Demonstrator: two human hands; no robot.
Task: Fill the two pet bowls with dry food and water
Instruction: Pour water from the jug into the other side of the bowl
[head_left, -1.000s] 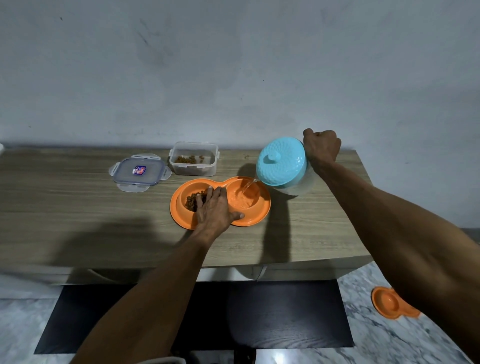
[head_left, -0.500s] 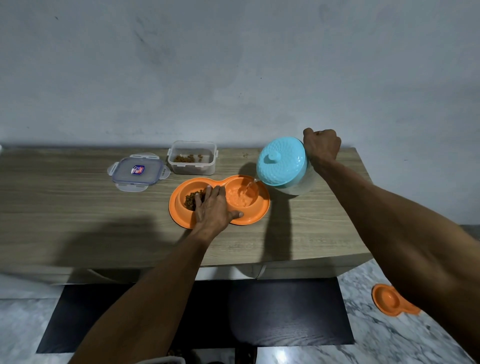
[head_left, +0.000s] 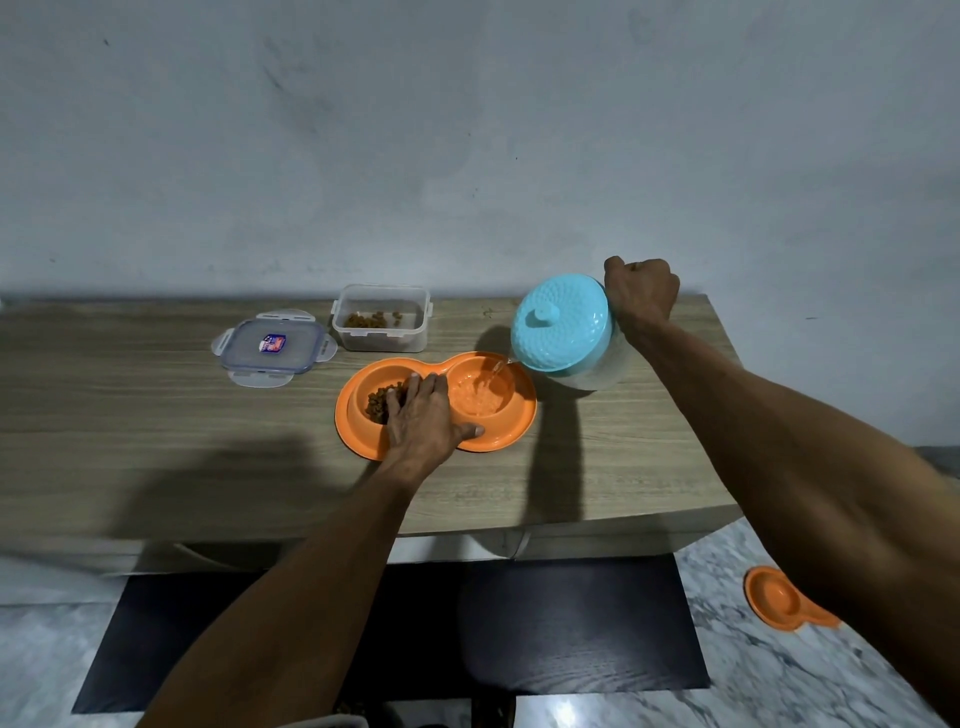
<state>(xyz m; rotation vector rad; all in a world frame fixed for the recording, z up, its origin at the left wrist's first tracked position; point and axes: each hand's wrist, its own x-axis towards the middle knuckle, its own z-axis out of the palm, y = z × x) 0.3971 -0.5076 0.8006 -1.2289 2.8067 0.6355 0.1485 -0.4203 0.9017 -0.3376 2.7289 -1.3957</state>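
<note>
An orange double pet bowl (head_left: 511, 434) lies on the wooden table (head_left: 156, 441). Its left well holds brown dry food (head_left: 379, 401); its right well holds water (head_left: 480, 397). My left hand (head_left: 423, 415) presses flat on the bowl's middle, fingers spread. My right hand (head_left: 641, 296) grips the handle of a clear jug with a turquoise lid (head_left: 561, 325), tilted to the left. A thin stream of water (head_left: 496, 370) runs from its spout into the right well.
A clear food container (head_left: 382, 325) with a little kibble stands behind the bowl, its lid (head_left: 272, 345) lying to the left. A second orange bowl (head_left: 779, 597) lies on the marble floor at right. A black mat (head_left: 571, 623) lies under the table.
The jug keeps pouring and the water in the right well has risen a little. Both hands have held their places.
</note>
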